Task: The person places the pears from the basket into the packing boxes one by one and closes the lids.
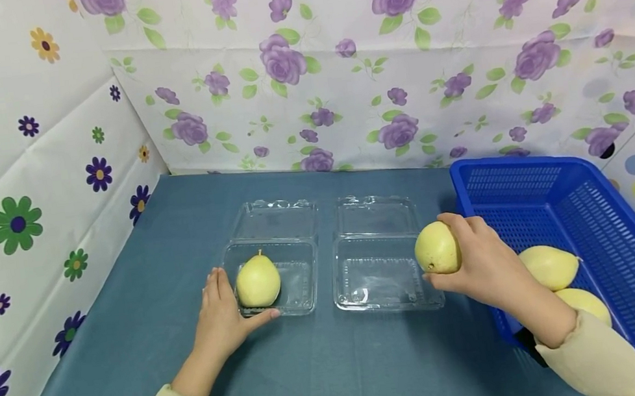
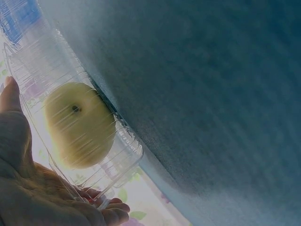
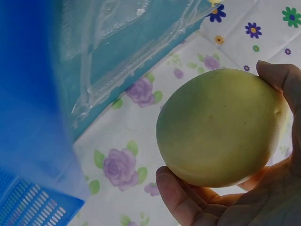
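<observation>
In the head view a yellow-green pear (image 1: 258, 282) sits stem up in the left clear plastic clamshell box (image 1: 299, 285), whose lid is folded back. My left hand (image 1: 218, 320) lies against this box's near left corner, fingers straight along its side and thumb along its front edge. My right hand (image 1: 485, 262) grips another pear (image 1: 436, 248) above the right edge of a second clamshell box (image 1: 382, 275), also lying open. In the right wrist view, fingers and thumb curl round the held pear (image 3: 221, 127). The left wrist view shows the boxed pear (image 2: 80, 127) through clear plastic.
A blue perforated plastic basket (image 1: 525, 162) stands at the right, with more pears (image 1: 550, 267) in its near left part. Blue-grey cloth (image 1: 337, 372) covers the table. Flower-patterned sheets (image 1: 342, 104) stand behind and at the left side.
</observation>
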The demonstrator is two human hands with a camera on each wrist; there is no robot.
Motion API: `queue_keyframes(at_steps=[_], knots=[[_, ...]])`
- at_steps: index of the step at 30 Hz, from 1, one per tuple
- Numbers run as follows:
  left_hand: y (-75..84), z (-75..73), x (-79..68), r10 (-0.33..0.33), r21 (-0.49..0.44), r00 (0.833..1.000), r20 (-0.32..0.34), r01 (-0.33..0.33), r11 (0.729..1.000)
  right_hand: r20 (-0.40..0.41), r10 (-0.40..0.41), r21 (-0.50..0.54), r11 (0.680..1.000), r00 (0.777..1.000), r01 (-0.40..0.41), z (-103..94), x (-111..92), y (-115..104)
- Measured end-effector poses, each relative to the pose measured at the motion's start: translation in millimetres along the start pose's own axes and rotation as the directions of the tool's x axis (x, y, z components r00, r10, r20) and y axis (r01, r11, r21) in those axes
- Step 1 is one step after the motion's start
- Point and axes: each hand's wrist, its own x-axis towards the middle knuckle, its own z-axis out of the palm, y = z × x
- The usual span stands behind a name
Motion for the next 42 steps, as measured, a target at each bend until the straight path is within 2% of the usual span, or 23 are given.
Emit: queue_keyframes(at_steps=[15, 26, 42], knots=[[0.7, -0.5, -1.1, -0.008, 0.001, 1.000, 0.012, 0.008, 1.000, -0.008, -0.035, 0.033, 0.999, 0.999, 0.035, 9.4, 4.8, -12.4], [0.9, -0.6, -1.6, 0.002, -0.011, 1.000, -0.006, -0.002, 1.000, -0.007, -0.082, 0.048, 0.995, 0.997, 0.082, 19.5, 5.0, -18.1], [0.5, -0.6, -1.2, 0.007, -0.014, 1.000, -0.003, -0.007, 1.000, -0.017, -0.097, 0.092, 0.991, 0.995, 0.098, 35.8, 9.1, -25.2]])
